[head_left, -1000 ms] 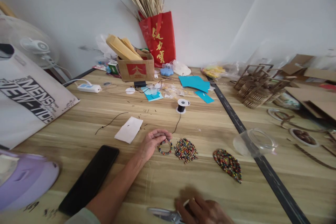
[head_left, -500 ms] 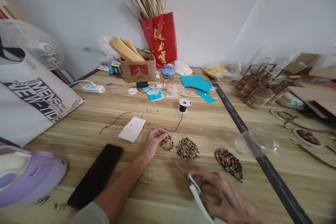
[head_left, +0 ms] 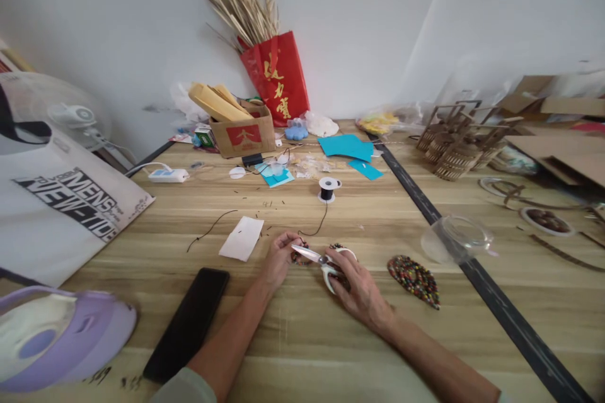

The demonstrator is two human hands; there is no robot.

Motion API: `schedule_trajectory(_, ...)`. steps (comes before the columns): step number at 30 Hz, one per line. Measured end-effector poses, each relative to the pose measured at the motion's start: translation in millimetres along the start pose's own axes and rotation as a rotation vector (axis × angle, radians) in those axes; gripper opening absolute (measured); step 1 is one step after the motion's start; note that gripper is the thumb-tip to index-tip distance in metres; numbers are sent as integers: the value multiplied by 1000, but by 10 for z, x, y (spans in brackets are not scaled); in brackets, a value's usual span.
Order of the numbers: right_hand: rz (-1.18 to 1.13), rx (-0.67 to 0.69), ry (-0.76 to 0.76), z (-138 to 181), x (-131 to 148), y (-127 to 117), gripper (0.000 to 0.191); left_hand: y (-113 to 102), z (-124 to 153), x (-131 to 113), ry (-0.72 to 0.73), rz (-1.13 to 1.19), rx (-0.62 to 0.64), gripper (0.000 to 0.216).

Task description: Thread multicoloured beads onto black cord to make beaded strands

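A small beaded bracelet point(head_left: 300, 258) on dark cord is pinched in the fingertips of my left hand point(head_left: 278, 259), just above the wooden table. My right hand point(head_left: 355, 283) grips white-handled scissors point(head_left: 326, 262), fingers through the loops. Their blades point left, with the tips close to my left fingertips and the bracelet. Whether the blades touch the cord I cannot tell. The pile of loose coloured beads point(head_left: 336, 245) is mostly hidden behind my right hand and the scissors. From the bracelet area a black cord runs up to a white spool point(head_left: 327, 190).
A leaf-shaped bunch of beads point(head_left: 414, 281) lies to the right, near a clear plastic container point(head_left: 456, 239). A black phone point(head_left: 188, 321) and white paper point(head_left: 241, 238) lie to the left. Blue paper sheets point(head_left: 347, 147) and a carton point(head_left: 243, 136) are farther back.
My right hand has brought the scissors up and left, from the table's front to beside the bracelet, now covering most of the bead pile. My left hand keeps its pinch. The view has shifted slightly.
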State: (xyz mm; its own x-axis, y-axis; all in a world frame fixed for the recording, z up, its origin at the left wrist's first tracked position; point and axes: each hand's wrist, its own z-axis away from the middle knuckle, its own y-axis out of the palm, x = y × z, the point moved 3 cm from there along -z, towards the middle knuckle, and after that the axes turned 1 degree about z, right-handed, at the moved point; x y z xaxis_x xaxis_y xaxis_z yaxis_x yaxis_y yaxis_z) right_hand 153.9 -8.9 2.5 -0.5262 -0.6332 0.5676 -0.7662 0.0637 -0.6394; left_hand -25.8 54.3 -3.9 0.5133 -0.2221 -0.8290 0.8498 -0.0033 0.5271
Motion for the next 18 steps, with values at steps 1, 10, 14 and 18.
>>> schedule_trajectory(1,45,-7,-11,14,-1,7,47,-2,3,-2,-8,8,-3,35)
schedule_trajectory(10,397,-83,-109,22,97,-85,43,31,35,-24,-16,34,7,36)
schedule_trajectory(14,448,-101,-85,-1,76,-113,43,71,54,4,-12,38,35,35)
schedule_trajectory(18,453,-83,-68,-18,56,-125,44,101,75,36,3,19,62,32)
